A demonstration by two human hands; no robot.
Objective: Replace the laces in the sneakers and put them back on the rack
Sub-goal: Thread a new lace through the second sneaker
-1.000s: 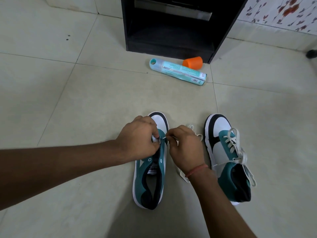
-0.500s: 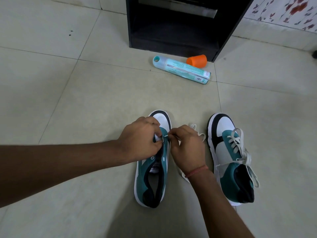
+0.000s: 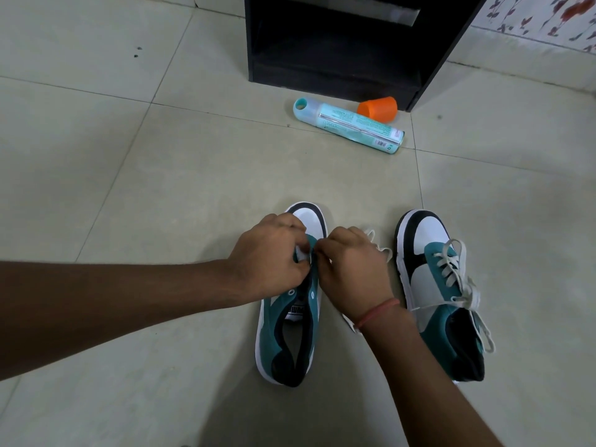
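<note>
Head view, looking down at a tiled floor [image 3: 161, 195]. An unlaced teal, white and black sneaker [image 3: 288, 321] lies toe-away in the centre, its eyelets bare below the hands. The left hand [image 3: 267, 256] is curled over the forward part of the sneaker's upper, holding the left eyelet flap and a white edge beneath it. The right hand [image 3: 350, 269] meets it from the other side, thumb and forefinger pinched together at the eyelet row, apparently on the tip of a white lace [image 3: 374, 240], though the tip itself is too small to make out. The slack of the lace trails on the floor beyond and under the right hand, between the two shoes. The laced sneaker [image 3: 438, 291] stands just to the right, its white lace tied and its ends hanging over the outer side. Farther away, a pale teal spray can [image 3: 348, 124] lies on its side, an orange cap [image 3: 377, 108] touching it. Behind both stands a black rack [image 3: 338, 43], its lower shelf open toward the viewer.
</note>
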